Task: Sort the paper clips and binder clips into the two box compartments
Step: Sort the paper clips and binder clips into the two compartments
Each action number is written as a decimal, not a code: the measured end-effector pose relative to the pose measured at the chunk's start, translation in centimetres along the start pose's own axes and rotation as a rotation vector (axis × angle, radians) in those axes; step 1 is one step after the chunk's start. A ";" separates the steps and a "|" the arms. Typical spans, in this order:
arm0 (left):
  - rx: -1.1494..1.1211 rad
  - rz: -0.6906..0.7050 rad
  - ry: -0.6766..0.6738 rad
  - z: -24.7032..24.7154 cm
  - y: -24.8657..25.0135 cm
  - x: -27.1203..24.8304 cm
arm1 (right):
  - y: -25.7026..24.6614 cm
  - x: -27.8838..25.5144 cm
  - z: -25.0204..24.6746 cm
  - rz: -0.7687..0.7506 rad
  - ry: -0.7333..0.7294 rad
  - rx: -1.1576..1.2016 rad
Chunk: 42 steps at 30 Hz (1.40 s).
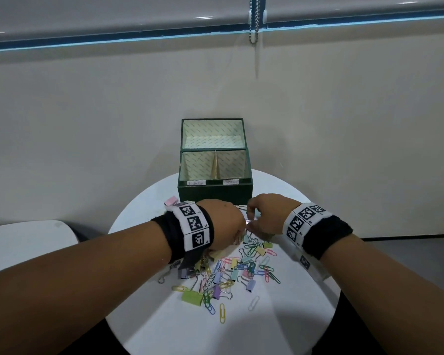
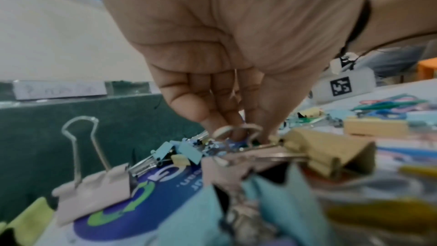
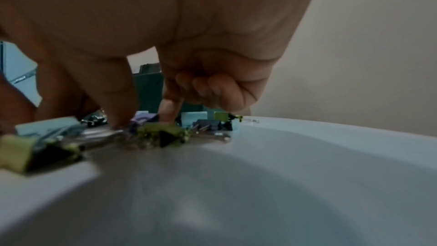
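On the round white counter (image 1: pixel 305 316), just in front of the green box (image 1: pixel 215 194), a loose heap of pastel binder clips (image 1: pixel 250 284) and coloured paper clips (image 1: pixel 222 313) spreads toward the person, the pieces pointing every way with no common axis. At the heap's far edge the left hand (image 1: pixel 224 222) and the right hand (image 1: pixel 267 213) meet, fingertips down among the clips. From the left wrist, the left fingers (image 2: pixel 201 108) are bunched together onto a small wire loop; what clip it belongs to is too blurred to tell. From the right wrist, the right thumb and forefinger reach down to touch the pile while the other fingers (image 3: pixel 220 89) curl into the palm; whether they pinch anything I cannot tell. A pink binder clip (image 2: pixel 94 192) stands just beside the box wall with one wire handle upright. Behind, the box lid stands open, and a divider splits the inside into left and right compartments, each labelled on the front rim.
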<state>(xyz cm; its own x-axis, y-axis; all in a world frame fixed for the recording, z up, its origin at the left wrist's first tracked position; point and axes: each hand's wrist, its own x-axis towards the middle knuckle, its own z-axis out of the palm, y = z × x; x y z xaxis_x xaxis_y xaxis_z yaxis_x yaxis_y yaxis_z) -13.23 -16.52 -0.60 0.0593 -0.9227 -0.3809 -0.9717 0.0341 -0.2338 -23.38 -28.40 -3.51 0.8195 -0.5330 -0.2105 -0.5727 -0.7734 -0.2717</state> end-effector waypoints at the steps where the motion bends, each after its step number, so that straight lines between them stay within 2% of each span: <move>1: 0.042 -0.012 -0.031 0.2 0.3 0.1 | 0.1 0.0 0.1 0.009 0.014 -0.012; 6: 0.057 0.009 -0.058 0.0 0.4 0.2 | 0.5 -0.3 -0.3 0.015 0.186 0.003; 8: 0.052 0.002 -0.087 -0.4 0.2 0.3 | 0.5 -0.6 -0.5 0.002 0.213 0.014; 13: 0.017 -0.011 -0.114 -0.8 0.2 0.3 | 0.0 -1.6 0.2 -0.023 0.009 -0.001; 16: -0.058 0.009 -0.055 -1.0 -0.6 0.1 | -0.1 -1.8 0.3 -0.051 -0.018 -0.008; 19: -0.228 0.000 0.041 -0.9 -1.6 0.0 | -0.1 -1.7 0.3 -0.078 -0.032 0.015; 23: -0.232 0.030 0.043 -0.6 -1.3 -0.3 | -0.1 -1.5 0.5 -0.082 -0.039 0.024; 27: -0.047 0.077 0.055 -0.1 -0.4 -0.1 | -0.1 -1.4 0.5 -0.064 0.044 0.048; 30: -0.067 0.073 0.066 0.4 -0.4 -0.5 | 0.0 -1.3 0.3 -0.077 0.100 0.097; 34: -0.125 0.021 0.012 0.5 -0.9 -0.7 | 0.1 -1.3 0.3 -0.113 0.243 0.120; 37: -0.233 0.053 0.073 -0.2 -1.9 -0.5 | 0.2 -1.3 0.2 -0.101 0.304 0.119; 42: -0.079 0.184 0.200 -0.1 -2.9 -0.3 | 0.2 -1.4 0.0 -0.071 0.360 0.132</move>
<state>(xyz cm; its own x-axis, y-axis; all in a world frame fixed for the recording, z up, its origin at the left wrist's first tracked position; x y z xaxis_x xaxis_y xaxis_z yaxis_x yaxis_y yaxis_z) -10.44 -16.38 0.24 -0.1584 -0.9615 -0.2245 -0.9772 0.1853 -0.1040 -24.65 -27.84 -3.30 0.7976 -0.5843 0.1495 -0.4927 -0.7742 -0.3974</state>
